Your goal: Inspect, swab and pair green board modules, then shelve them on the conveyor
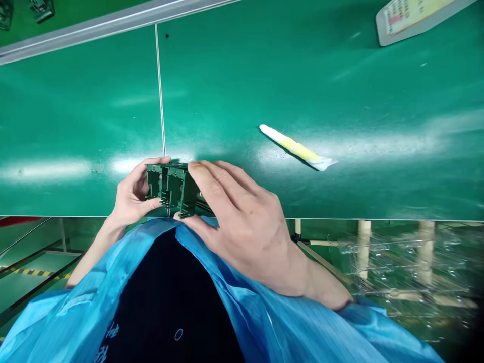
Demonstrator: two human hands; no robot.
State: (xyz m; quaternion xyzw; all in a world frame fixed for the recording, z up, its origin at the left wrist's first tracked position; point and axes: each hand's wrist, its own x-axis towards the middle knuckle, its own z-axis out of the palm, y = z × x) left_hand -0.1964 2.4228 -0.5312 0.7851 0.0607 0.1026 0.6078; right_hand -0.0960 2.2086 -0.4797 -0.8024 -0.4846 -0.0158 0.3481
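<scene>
Close to my body, at the front edge of the green table, both hands hold a dark green plastic housing [174,184] with open compartments and thin prongs along its lower side. My left hand [130,194] grips its left end, thumb below and fingers behind. On the other end, my right hand [242,217] is closed, with the fingers over the top and the thumb under the lower corner. Part of the housing is hidden behind the right fingers, and I cannot tell whether it is one piece or several joined.
A rolled white-and-yellow wrapper [297,148] lies on the green table [340,91] to the right. A clear container with a printed label [404,20] stands at the far right. Dark green parts [41,10] sit beyond the metal rail [113,22]. Transparent trays [401,272] are below the table.
</scene>
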